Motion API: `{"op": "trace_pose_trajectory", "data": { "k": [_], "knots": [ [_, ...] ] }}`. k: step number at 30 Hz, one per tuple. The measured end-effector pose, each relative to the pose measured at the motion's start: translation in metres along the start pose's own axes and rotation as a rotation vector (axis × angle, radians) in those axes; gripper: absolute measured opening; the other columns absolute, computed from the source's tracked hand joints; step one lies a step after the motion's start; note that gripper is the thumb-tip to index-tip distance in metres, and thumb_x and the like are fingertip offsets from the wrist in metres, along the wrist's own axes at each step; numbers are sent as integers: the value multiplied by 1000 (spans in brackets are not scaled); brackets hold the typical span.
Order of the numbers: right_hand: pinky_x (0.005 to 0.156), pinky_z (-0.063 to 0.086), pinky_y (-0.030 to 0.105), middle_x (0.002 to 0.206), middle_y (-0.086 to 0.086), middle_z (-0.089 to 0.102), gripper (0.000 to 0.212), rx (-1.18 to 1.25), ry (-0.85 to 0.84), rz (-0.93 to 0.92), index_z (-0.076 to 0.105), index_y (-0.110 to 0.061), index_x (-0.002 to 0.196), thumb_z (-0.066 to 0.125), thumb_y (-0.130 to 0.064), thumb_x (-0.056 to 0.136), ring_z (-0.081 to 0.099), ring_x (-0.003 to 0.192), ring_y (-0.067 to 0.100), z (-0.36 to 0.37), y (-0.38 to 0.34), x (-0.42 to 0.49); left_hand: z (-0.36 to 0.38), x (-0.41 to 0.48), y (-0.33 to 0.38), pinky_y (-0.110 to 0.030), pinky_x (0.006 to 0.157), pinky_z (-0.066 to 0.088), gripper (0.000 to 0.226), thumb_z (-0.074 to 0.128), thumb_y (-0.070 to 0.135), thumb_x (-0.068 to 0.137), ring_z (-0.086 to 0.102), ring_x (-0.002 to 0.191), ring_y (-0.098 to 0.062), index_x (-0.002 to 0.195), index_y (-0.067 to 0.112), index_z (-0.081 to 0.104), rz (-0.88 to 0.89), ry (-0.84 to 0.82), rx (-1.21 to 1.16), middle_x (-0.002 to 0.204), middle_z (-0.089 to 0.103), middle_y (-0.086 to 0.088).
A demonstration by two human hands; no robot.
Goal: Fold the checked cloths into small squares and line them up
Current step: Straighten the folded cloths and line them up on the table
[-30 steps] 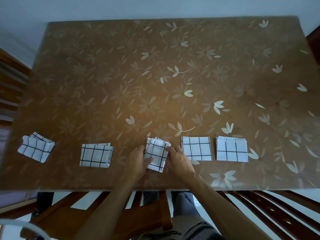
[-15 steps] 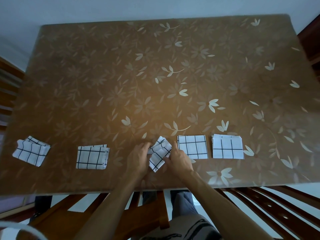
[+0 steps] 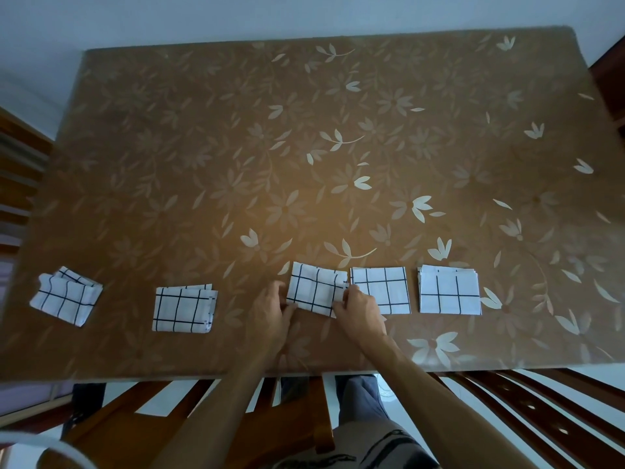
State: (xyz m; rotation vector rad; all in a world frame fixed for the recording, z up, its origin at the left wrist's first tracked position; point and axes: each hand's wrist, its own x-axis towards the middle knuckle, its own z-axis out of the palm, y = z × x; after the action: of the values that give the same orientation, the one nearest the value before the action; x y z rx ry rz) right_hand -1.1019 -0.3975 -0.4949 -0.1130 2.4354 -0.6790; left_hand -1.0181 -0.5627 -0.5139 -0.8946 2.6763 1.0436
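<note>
Middle cloth lies slightly tilted near the counter front edge. Right hand pinches its right edge, covering that corner. Left hand meets its left edge; we cannot tell whether those fingers grip.

Brown floral table, pale wall, wooden chairs.

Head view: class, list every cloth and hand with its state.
Far-left white black-checked cloth, loosely folded, askew.
Second cloth, folded, edges uneven.
Middle cloth, folded, slightly tilted, held by both hands.
Fourth cloth, neat square.
Far-right cloth, neat square.
Left hand, grips middle cloth's left edge.
Right hand, pinches its right edge.
</note>
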Motion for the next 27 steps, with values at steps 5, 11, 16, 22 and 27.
{"op": "trace_pose_trajectory", "data": {
  "k": [5, 11, 16, 22, 27],
  "knots": [
    [56, 37, 30, 86, 15, 66, 30, 34, 50, -35, 40, -7, 125, 46, -12, 96, 63, 76, 29, 1, -2, 2, 8, -1, 2, -30, 80, 53, 30, 70, 32, 88, 61, 89, -12, 113, 23, 55, -21, -21, 25, 91, 64, 6],
    [69, 49, 31, 100, 12, 66, 36, 9, 7, -71, 46, -9, 130, 50, -11, 94, 64, 88, 25, 5, 4, 8, 2, 0, 10, -27, 66, 51, 31, 59, 52, 91, 62, 71, -10, 90, 22, 59, -146, -61, 116, 73, 61, 8],
    [78, 52, 34, 114, 9, 64, 48, -57, -9, -147, 44, -15, 140, 51, -8, 92, 62, 99, 25, 4, 4, 9, -3, 1, 9, -23, 55, 49, 35, 61, 51, 90, 60, 61, -7, 80, 18, 67, -193, -76, 195, 67, 63, 7],
    [101, 48, 43, 146, 10, 49, 78, -16, -137, -452, 27, -19, 152, 60, 3, 84, 47, 131, 28, 2, -7, 13, -12, -4, 25, -29, 63, 57, 41, 53, 41, 97, 70, 59, -14, 80, 8, 73, -368, -468, -3, 70, 75, -6],
    [91, 53, 36, 131, 9, 55, 47, -47, 139, -433, 53, -10, 130, 61, 0, 85, 55, 117, 28, 3, -7, 6, -13, -14, 41, -33, 63, 57, 41, 51, 45, 98, 67, 63, -14, 81, 13, 70, -215, -290, 65, 70, 71, -5]
  ]
}}
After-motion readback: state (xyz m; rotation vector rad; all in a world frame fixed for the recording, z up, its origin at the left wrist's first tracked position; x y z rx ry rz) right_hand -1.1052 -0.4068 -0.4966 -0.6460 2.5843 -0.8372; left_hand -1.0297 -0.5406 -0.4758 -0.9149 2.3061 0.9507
